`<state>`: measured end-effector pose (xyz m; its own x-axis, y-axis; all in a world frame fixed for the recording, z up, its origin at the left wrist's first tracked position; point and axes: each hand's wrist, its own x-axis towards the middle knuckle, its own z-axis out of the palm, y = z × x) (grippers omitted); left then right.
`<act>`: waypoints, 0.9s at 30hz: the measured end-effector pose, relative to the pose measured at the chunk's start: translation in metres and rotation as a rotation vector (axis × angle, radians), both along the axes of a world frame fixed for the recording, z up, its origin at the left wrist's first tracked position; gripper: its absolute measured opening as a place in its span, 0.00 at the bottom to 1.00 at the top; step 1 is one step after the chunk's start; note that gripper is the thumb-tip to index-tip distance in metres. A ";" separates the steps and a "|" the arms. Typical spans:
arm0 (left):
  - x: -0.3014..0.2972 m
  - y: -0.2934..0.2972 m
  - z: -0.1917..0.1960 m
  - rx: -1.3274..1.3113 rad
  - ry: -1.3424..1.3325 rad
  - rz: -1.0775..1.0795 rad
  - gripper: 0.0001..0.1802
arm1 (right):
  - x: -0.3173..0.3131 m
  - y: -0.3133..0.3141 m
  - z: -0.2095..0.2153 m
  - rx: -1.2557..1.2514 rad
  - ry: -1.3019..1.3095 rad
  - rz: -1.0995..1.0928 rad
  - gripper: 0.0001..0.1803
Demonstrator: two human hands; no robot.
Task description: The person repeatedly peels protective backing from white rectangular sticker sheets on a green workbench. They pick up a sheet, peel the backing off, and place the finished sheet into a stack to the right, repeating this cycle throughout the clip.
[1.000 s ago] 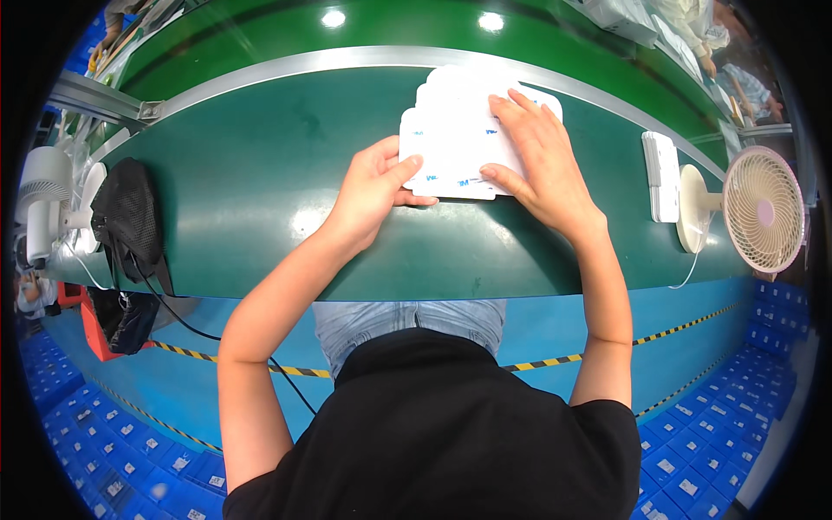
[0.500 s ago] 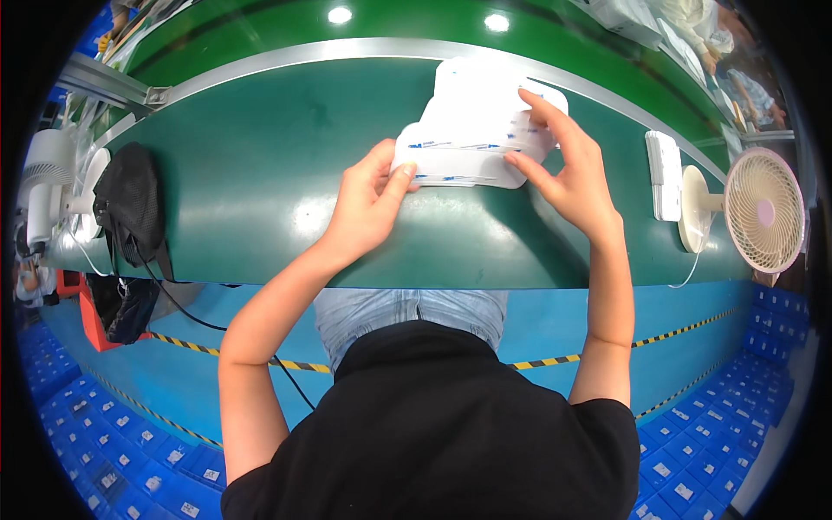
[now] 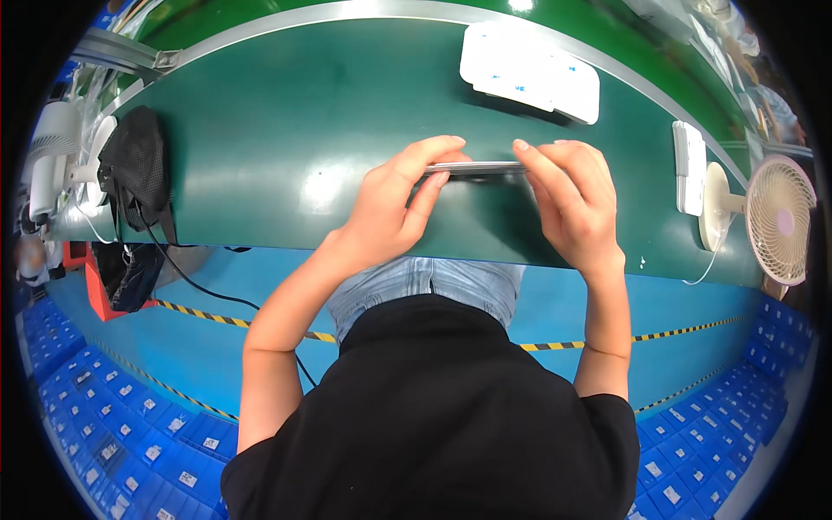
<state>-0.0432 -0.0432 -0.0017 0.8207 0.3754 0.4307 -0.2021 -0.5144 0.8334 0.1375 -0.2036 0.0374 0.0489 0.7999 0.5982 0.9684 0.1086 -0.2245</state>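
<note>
1. Your left hand point(image 3: 394, 195) has a narrow grip on the left end of a thin stack of cards point(image 3: 485, 167), with the thumb on the near side and the fingers on the far side.
2. Your right hand point(image 3: 576, 195) has its grip around the right end of the same stack; the thumb's contact is too hidden to tell.
3. The thin stack is edge-on between your two hands, above the green desk point(image 3: 260, 156), in front of your body.
4. Beyond your hands, toward the far edge of the desk, lies a loose pile of white cards point(image 3: 529, 74) with small blue marks, well apart from your fingers.
5. To your right, a narrow white stack point(image 3: 689, 169) sits just beside a pale fan point(image 3: 780, 221).
6. To your left, a black mesh item point(image 3: 137, 165) sits near a white fan point(image 3: 56, 143).
</note>
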 end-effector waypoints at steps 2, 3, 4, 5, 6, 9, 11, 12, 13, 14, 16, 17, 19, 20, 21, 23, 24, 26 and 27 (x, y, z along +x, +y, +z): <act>0.000 -0.002 -0.006 0.035 0.016 0.009 0.17 | -0.003 -0.001 -0.002 -0.019 0.012 -0.034 0.25; -0.001 -0.002 -0.008 0.036 0.007 0.009 0.17 | -0.004 -0.001 -0.003 -0.026 0.018 -0.049 0.25; -0.001 -0.003 -0.010 0.036 -0.001 0.008 0.16 | -0.004 -0.002 -0.004 -0.024 0.017 -0.058 0.26; -0.001 -0.003 -0.011 0.037 -0.009 0.007 0.16 | -0.003 -0.003 -0.006 -0.023 0.017 -0.067 0.26; -0.001 -0.003 -0.010 0.041 0.006 0.007 0.15 | -0.003 -0.005 -0.007 -0.023 0.016 -0.078 0.27; 0.000 -0.003 -0.006 0.032 0.061 0.013 0.13 | -0.007 -0.005 -0.010 -0.060 0.030 -0.153 0.27; 0.001 -0.006 -0.008 -0.003 0.114 0.027 0.11 | -0.011 -0.005 -0.014 -0.056 0.005 -0.154 0.28; 0.002 -0.006 -0.008 0.014 0.107 0.029 0.10 | -0.011 -0.006 -0.015 -0.057 -0.006 -0.155 0.28; 0.002 -0.004 -0.007 0.031 0.099 0.032 0.10 | -0.011 -0.006 -0.015 -0.054 -0.003 -0.171 0.28; 0.002 -0.003 -0.007 0.048 0.092 0.034 0.09 | -0.009 -0.006 -0.013 -0.051 0.001 -0.186 0.28; 0.002 -0.002 -0.006 0.072 0.075 0.046 0.09 | -0.008 -0.007 -0.012 -0.042 -0.022 -0.209 0.27; 0.001 -0.002 -0.006 0.084 0.067 0.053 0.08 | -0.008 -0.008 -0.013 -0.035 -0.046 -0.215 0.26; 0.003 -0.003 -0.006 0.046 0.076 0.051 0.08 | -0.009 -0.008 -0.014 -0.023 -0.066 -0.223 0.25; 0.003 -0.004 -0.006 0.027 0.081 0.050 0.08 | -0.010 -0.006 -0.016 -0.014 -0.060 -0.223 0.24; 0.003 -0.004 -0.006 0.033 0.068 0.058 0.07 | -0.011 -0.005 -0.017 -0.003 -0.052 -0.220 0.23; 0.004 -0.005 -0.004 0.045 0.043 0.077 0.07 | -0.010 -0.006 -0.012 -0.007 -0.056 -0.197 0.21; 0.004 -0.005 -0.004 0.047 0.007 0.065 0.07 | -0.010 -0.006 -0.009 -0.008 -0.055 -0.184 0.20; 0.004 -0.004 -0.005 0.050 -0.065 0.044 0.06 | -0.013 -0.008 -0.006 0.029 -0.073 -0.184 0.19; 0.004 -0.002 -0.004 0.059 -0.018 0.032 0.06 | -0.013 -0.010 -0.005 0.046 -0.083 -0.188 0.18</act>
